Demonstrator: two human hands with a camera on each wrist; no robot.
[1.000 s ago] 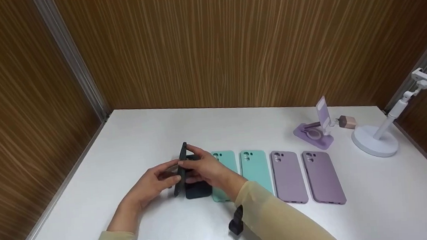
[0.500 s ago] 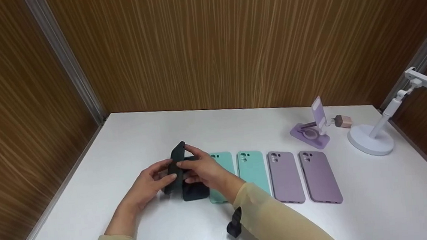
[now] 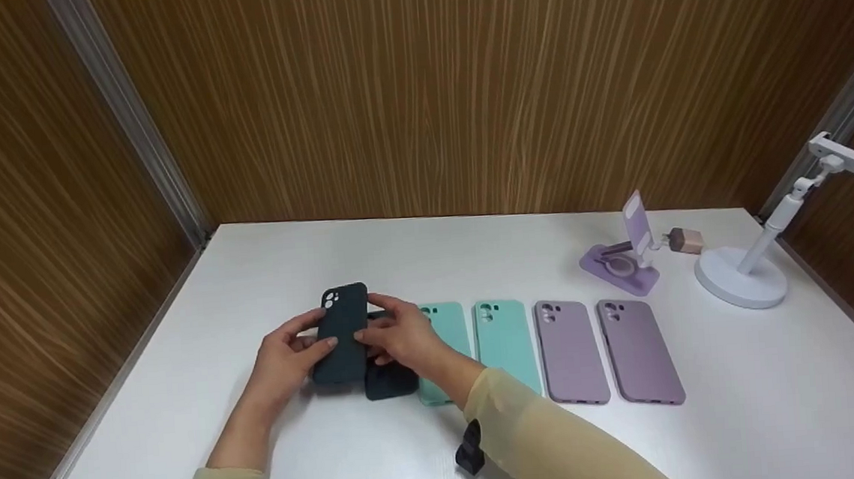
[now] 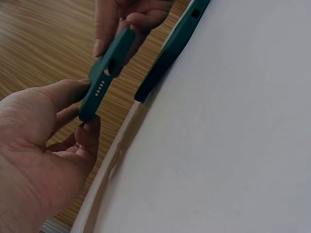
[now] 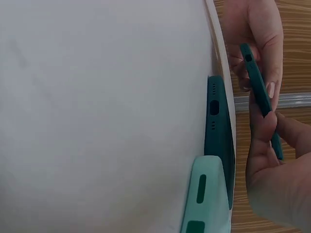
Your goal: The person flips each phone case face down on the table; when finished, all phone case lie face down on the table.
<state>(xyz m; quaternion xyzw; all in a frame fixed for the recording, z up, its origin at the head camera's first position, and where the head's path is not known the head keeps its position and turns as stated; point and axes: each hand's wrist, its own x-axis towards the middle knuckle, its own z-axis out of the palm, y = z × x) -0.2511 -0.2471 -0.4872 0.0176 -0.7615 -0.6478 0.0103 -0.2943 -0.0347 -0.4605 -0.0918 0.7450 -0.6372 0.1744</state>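
A dark green phone case (image 3: 343, 339) is held above the white table, its back with the camera cutouts facing up in the head view. My left hand (image 3: 283, 358) pinches its left edge between thumb and fingers. On the opposite edge, my right hand (image 3: 407, 336) grips it, thumb on the back. In the left wrist view the case's bottom end (image 4: 108, 77) shows a port opening and a row of small holes. Beneath my right hand lies a second dark case (image 3: 391, 378), partly covered. A mint green case (image 3: 444, 328) sits right beside that one.
Further right in the row lie another mint case (image 3: 508, 339), a light purple case (image 3: 574, 353) and a darker purple case (image 3: 641, 352). Behind them stand a purple folding phone stand (image 3: 621, 267), a charger plug (image 3: 686, 241) and a white phone stand (image 3: 741, 277). Wood-grain panels (image 3: 417, 105) border the table.
Both hands have turned the dark green case from edge-on to back-up, so its camera cutouts now show. My left hand has shifted slightly left with it.
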